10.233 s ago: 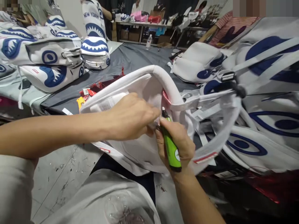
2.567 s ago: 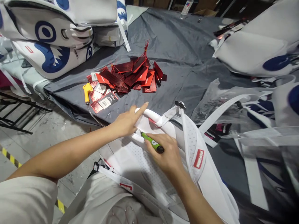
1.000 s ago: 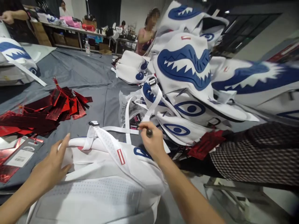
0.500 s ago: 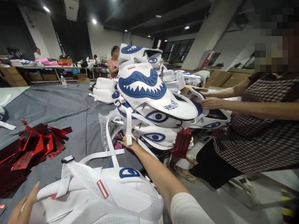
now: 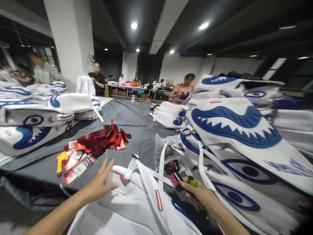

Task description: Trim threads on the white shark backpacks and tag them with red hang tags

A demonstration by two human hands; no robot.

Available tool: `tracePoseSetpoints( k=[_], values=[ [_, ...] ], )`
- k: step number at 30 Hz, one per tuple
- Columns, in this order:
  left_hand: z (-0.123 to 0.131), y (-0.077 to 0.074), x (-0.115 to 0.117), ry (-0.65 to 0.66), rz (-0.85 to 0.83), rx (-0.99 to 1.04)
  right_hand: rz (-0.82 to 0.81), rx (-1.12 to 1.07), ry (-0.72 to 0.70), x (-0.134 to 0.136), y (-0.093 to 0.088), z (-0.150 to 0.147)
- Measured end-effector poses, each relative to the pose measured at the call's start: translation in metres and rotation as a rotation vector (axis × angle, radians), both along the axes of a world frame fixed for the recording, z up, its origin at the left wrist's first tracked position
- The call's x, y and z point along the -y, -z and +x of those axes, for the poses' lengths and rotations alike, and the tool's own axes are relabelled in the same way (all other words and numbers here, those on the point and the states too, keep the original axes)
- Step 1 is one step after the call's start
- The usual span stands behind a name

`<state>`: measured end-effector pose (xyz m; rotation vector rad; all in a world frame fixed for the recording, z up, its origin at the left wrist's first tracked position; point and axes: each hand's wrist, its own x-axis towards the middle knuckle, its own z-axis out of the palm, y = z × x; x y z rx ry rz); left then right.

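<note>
A white backpack (image 5: pixel 141 199) with straps and a small red label lies in front of me, its back panel facing up. My left hand (image 5: pixel 104 181) is at its upper left edge, fingers spread, gripping nothing. Beyond the bag's right side, my right hand (image 5: pixel 201 194) is closed on a green and black item (image 5: pixel 193 181) whose kind I cannot make out. Close to those fingertips is a pink-and-black patterned piece (image 5: pixel 174 174), beside clear plastic (image 5: pixel 161 147); whether the hand touches it is unclear.
Stacked white backpacks (image 5: pixel 234 124) with blue shark mouths and eyes rise at the right. Another stack (image 5: pixel 36 120) stands left. Shiny red tags (image 5: pixel 105 138) and a yellow gun-shaped tool (image 5: pixel 61 162) lie on the grey-covered table (image 5: pixel 132 114). Several people are further back.
My view has swung left, bringing in the left stack and the yellow tool. My left hand shows fully with fingers spread at the bag. The green item shows more clearly in my right hand.
</note>
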<state>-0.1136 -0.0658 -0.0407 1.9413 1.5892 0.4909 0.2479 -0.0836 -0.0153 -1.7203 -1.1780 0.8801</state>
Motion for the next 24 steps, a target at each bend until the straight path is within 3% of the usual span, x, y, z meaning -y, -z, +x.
tracePoseSetpoints(
  k=[3, 8, 10, 13, 15, 18, 20, 22, 24],
  values=[
    [0.018, -0.023, 0.025, -0.047, 0.224, 0.259, -0.057, -0.126, -0.139, 0.011, -0.018, -0.013],
    [0.048, -0.043, 0.057, 0.072, 0.061, 0.732, 0.242, 0.121, -0.47, 0.037, -0.047, -0.084],
    [0.051, -0.041, 0.062, 0.086, 0.157, 0.786, 0.405, 0.257, -0.538, 0.046, -0.046, -0.109],
    [0.042, -0.028, 0.069, 0.093, 0.359, 0.784, 0.717, 0.406, -0.573, 0.057, -0.033, -0.128],
    [0.03, -0.016, 0.076, 0.096, 0.38, 0.746, 0.786, 0.489, -0.609, 0.059, -0.021, -0.132],
    [0.004, 0.01, 0.082, 0.033, 0.432, 0.527, 0.687, 0.635, -0.584, 0.051, 0.001, -0.128],
    [-0.014, 0.031, 0.081, -0.129, 0.477, 0.348, 0.61, 0.732, -0.514, 0.04, 0.013, -0.124],
    [-0.028, 0.051, 0.076, -0.292, 0.402, 0.24, 0.536, 0.804, -0.518, 0.026, 0.018, -0.125],
    [-0.036, 0.067, 0.07, -0.314, 0.233, 0.206, 0.436, 0.884, -0.592, 0.014, 0.016, -0.134]
  ],
)
